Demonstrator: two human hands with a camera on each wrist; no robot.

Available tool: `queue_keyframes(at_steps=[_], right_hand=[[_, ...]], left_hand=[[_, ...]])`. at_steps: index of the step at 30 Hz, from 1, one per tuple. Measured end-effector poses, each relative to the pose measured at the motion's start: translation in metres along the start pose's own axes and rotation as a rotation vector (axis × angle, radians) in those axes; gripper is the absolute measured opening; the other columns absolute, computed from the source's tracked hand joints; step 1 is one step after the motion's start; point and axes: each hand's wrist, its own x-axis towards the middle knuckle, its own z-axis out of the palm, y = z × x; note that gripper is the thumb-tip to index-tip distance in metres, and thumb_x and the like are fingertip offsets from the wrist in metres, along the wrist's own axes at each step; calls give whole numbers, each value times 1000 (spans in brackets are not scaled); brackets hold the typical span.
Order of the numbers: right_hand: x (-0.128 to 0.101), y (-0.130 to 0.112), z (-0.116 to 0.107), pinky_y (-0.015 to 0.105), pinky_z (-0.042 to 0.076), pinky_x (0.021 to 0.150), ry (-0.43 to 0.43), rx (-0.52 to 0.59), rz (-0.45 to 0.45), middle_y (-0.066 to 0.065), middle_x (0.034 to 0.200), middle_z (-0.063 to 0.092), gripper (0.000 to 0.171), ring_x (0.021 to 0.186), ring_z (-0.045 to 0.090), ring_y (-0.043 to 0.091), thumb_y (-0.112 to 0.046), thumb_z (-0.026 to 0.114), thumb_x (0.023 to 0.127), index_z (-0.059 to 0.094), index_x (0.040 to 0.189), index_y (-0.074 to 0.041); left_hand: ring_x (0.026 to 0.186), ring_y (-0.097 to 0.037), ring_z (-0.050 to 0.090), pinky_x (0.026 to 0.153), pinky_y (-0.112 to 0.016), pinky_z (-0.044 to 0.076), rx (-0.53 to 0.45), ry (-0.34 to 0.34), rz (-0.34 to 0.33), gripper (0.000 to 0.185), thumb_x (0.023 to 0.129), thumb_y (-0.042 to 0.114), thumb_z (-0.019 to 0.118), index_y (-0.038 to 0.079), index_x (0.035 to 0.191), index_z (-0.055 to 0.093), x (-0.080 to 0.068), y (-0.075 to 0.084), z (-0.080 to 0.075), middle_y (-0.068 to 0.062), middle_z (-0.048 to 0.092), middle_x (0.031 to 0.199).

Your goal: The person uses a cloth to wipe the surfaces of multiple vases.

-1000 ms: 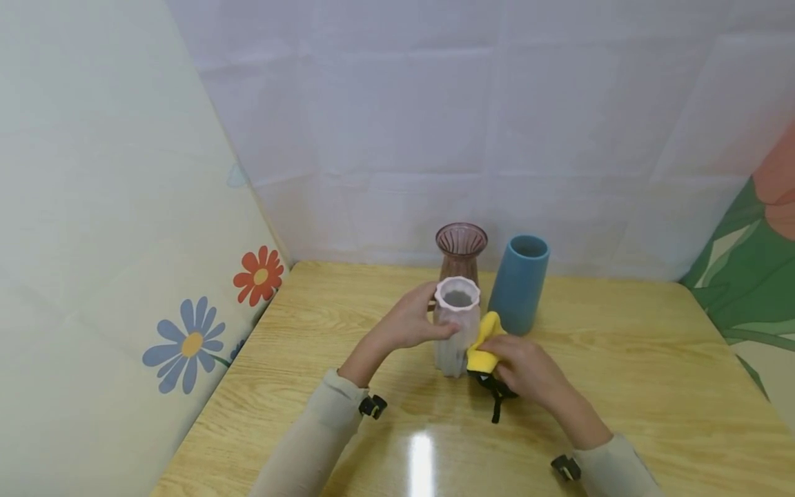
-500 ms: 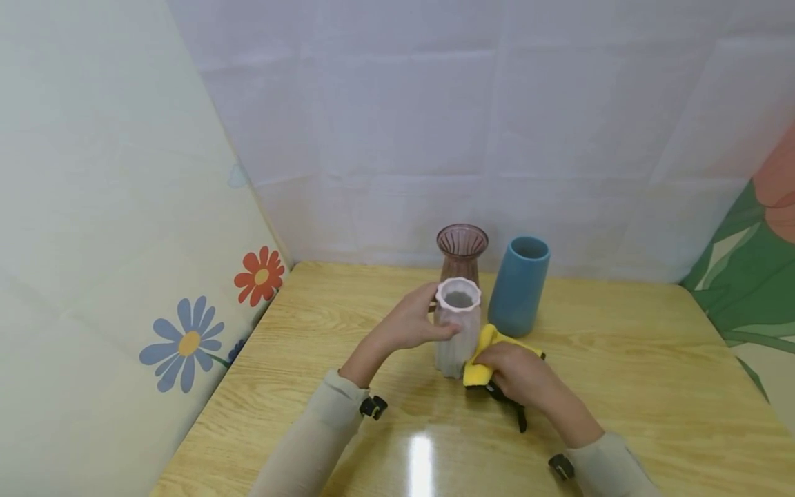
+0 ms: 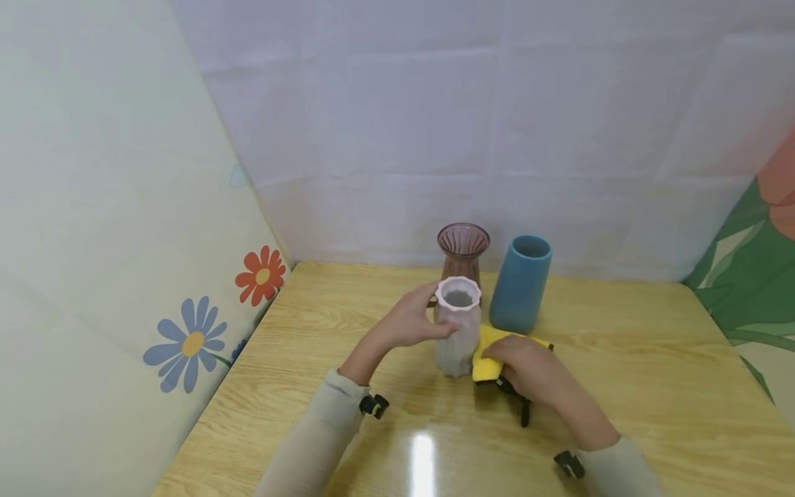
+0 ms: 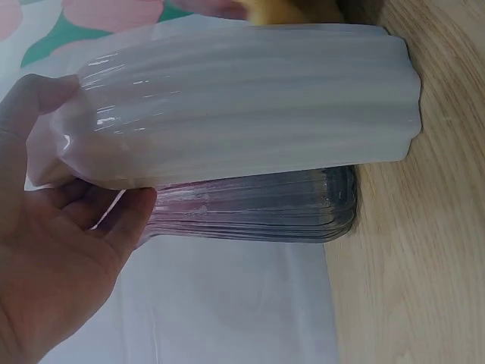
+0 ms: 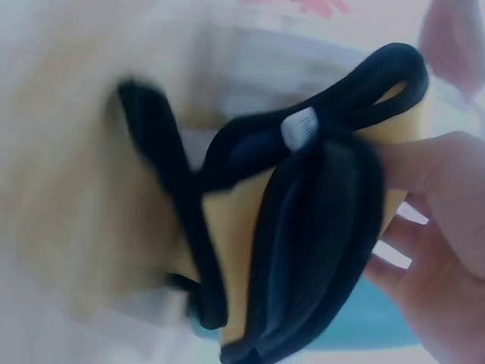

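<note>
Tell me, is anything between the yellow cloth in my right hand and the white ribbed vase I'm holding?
Nothing visible. The right hand grips the yellow cloth right beside the lower side of the white ribbed vase, which the left hand holds upright. The blue vase and the purple glass vase stand behind, out of the way.

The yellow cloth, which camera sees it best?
The right wrist view: the yellow cloth with its black edging fills the picture, held by the right hand. The head view shows it small, pressed against the white vase. The left wrist view shows only a sliver.
</note>
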Motion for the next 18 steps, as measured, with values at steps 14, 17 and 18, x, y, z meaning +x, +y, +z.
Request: queue_keyframes(at_steps=[14, 17, 18], right_hand=[[0, -2, -54, 7, 40, 103, 461, 122, 6, 9, 113, 74, 61, 99, 69, 28, 23, 80, 62, 73, 116, -6], [0, -3, -53, 8, 39, 104, 485, 140, 20, 11, 114, 73, 60, 101, 68, 30, 22, 78, 64, 72, 117, -5], [0, -4, -53, 8, 39, 104, 490, 145, 26, 12, 114, 73, 59, 101, 67, 30, 22, 77, 66, 72, 118, -5]], left_hand=[[134, -23, 51, 114, -43, 43, -97, -72, -9, 71, 82, 10, 78, 8, 147, 48, 1, -4, -11, -6, 56, 142], [136, -24, 49, 115, -43, 41, -138, -56, -8, 73, 82, 8, 76, 8, 149, 45, 0, -4, -9, -8, 54, 145], [137, -24, 48, 115, -43, 41, -150, -42, -7, 73, 83, 8, 76, 8, 149, 45, -1, -4, -7, -8, 53, 145]])
